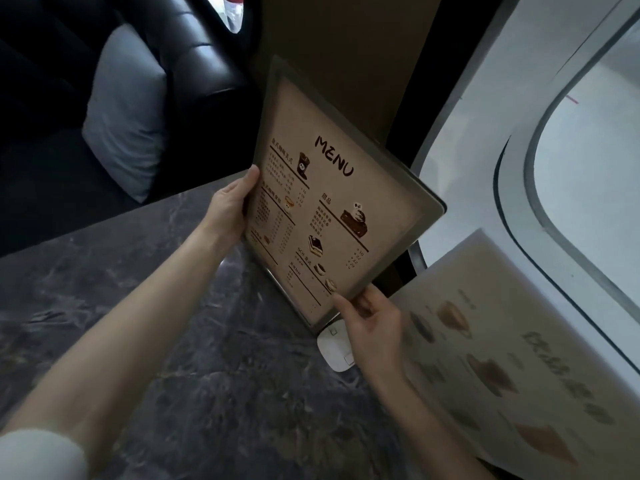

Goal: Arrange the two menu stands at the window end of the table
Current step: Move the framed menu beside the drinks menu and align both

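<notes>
The menu stand (332,202), a framed card headed "MENU" with drinks and cakes printed on it, sits at the centre of view, tilted so its top leans toward 11 o'clock, its bottom edge down near the table (156,323). The left hand (228,209) grips its left edge from 9 o'clock, thumb lying along the front rim and fingers curled behind, out of sight. The right hand (370,327) pinches the lower right edge from 5 o'clock, thumb on the front, fingers folded under the frame. Both hands are closed on this one stand.

The second stand (512,358), a pale card with blurred pictures of cups, lies at 4 o'clock, just beside the right wrist, leaning toward the window (588,168) that curves along 2 to 3 o'clock. A small white object (332,351) lies on the table under the right hand, touching the first stand's lower corner; what it is cannot be told.

The dark marble table runs open from 6 to 9 o'clock. Its far edge crosses at 10 o'clock, with a black seat (194,60) and a grey cushion (128,112) beyond. A brown pillar (346,57) rises at 12 o'clock behind the stand.
</notes>
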`<control>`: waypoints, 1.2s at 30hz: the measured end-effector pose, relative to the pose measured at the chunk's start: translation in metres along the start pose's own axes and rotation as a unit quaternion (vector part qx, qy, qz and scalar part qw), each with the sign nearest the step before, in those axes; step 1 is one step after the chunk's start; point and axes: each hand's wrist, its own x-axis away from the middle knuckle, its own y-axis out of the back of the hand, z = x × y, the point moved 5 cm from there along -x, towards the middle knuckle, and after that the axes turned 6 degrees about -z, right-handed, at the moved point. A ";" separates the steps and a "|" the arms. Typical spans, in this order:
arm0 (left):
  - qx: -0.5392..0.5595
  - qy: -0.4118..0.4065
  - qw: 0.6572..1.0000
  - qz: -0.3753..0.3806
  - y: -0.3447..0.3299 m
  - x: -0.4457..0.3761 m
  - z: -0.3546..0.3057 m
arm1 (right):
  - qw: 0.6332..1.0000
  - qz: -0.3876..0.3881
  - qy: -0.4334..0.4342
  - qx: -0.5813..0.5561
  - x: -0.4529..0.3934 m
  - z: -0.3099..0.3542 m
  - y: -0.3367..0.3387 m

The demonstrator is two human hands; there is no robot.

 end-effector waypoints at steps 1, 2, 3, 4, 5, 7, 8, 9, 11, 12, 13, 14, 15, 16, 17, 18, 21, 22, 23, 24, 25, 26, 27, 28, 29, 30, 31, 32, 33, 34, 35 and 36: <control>0.001 0.000 1.000 0.005 0.000 -0.003 0.001 | 1.000 -0.002 0.003 0.002 0.000 -0.001 -0.001; 0.003 0.002 1.000 0.009 -0.001 -0.005 0.003 | 1.000 -0.005 0.006 0.005 0.000 -0.002 -0.002; 0.001 0.004 1.000 0.011 -0.002 -0.007 0.005 | 1.000 -0.007 0.008 0.008 0.000 -0.003 -0.003; -0.002 0.007 1.000 0.014 -0.003 -0.008 0.006 | 1.000 -0.007 0.008 0.010 0.000 -0.004 -0.003; -0.005 0.007 1.000 0.017 -0.004 -0.010 0.007 | 1.000 -0.006 0.005 0.009 0.000 -0.005 -0.003; -0.006 0.006 1.000 0.026 -0.005 -0.012 0.010 | 1.000 -0.006 0.001 0.013 -0.001 -0.007 -0.003; -0.007 0.006 1.000 0.029 -0.006 -0.013 0.011 | 1.000 -0.008 0.002 0.017 -0.002 -0.008 -0.002; -0.009 0.005 1.000 0.030 -0.006 -0.013 0.012 | 1.000 -0.009 0.003 0.020 -0.002 -0.008 -0.001; -0.013 0.005 0.999 0.030 -0.008 -0.013 0.013 | 1.000 -0.012 0.006 0.028 -0.002 -0.009 0.000; -0.013 0.004 0.999 0.033 -0.010 -0.012 0.013 | 0.999 -0.013 0.008 0.032 -0.002 -0.010 0.000; -0.013 0.001 0.999 0.034 -0.011 -0.011 0.013 | 0.999 -0.013 0.011 0.033 -0.001 -0.011 0.000; -0.012 -0.001 0.999 0.031 -0.012 -0.010 0.013 | 0.999 -0.014 0.014 0.034 -0.001 -0.012 0.000; -0.012 -0.005 1.000 0.026 -0.012 -0.009 0.013 | 0.999 -0.015 0.017 0.036 0.000 -0.012 0.000; -0.015 -0.007 1.000 0.020 -0.013 -0.007 0.013 | 0.999 -0.017 0.021 0.038 0.000 -0.012 0.000; -0.022 -0.011 1.000 0.011 -0.013 -0.005 0.012 | 0.999 -0.019 0.025 0.043 0.000 -0.011 0.000; -0.034 -0.015 0.999 0.000 -0.015 -0.002 0.012 | 0.998 -0.020 0.030 0.054 -0.001 -0.010 0.001; -0.100 -0.030 0.993 -0.053 -0.022 0.010 0.010 | 0.995 -0.010 0.043 0.091 0.000 -0.006 0.002; -0.129 -0.036 0.988 -0.070 -0.024 0.015 0.009 | 0.994 -0.003 0.041 0.102 0.001 -0.004 0.002; -0.160 -0.042 0.983 -0.075 -0.026 0.020 0.008 | 0.993 0.006 0.036 0.113 0.003 0.000 0.001; -0.185 -0.047 0.979 -0.069 -0.029 0.025 0.007 | 0.991 0.016 0.034 0.132 0.004 0.003 0.001; -0.205 -0.048 0.976 -0.060 -0.031 0.029 0.008 | 0.987 0.029 0.037 0.154 0.005 0.007 0.000; -0.218 -0.042 0.973 -0.055 -0.032 0.033 0.010 | 0.982 0.044 0.041 0.177 0.006 0.010 0.000; -0.233 -0.031 0.970 -0.056 -0.032 0.038 0.012 | 0.978 0.059 0.039 0.197 0.007 0.013 0.001; -0.249 -0.022 0.967 -0.056 -0.032 0.044 0.013 | 0.974 0.072 0.027 0.215 0.008 0.015 0.003; -0.268 -0.015 0.962 -0.054 -0.033 0.051 0.014 | 0.970 0.081 0.014 0.230 0.009 0.018 0.006; -0.281 -0.007 0.958 -0.049 -0.035 0.059 0.015 | 0.966 0.086 0.002 0.245 0.010 0.021 0.010; -0.287 0.003 0.957 -0.049 -0.035 0.065 0.017 | 0.961 0.089 -0.004 0.261 0.012 0.026 0.013; -0.290 0.016 0.955 -0.054 -0.036 0.073 0.017 | 0.955 0.095 -0.008 0.281 0.014 0.032 0.017; -0.292 0.030 0.954 -0.058 -0.036 0.081 0.017 | 0.948 0.104 -0.008 0.301 0.017 0.041 0.021; -0.293 0.043 0.953 -0.058 -0.037 0.088 0.018 | 0.942 0.115 -0.005 0.316 0.020 0.050 0.024; -0.294 0.052 0.953 -0.056 -0.038 0.094 0.018 | 0.939 0.129 0.006 0.320 0.024 0.062 0.028; -0.288 0.059 0.954 -0.051 -0.041 0.100 0.017 | 0.937 0.144 0.019 0.317 0.027 0.074 0.032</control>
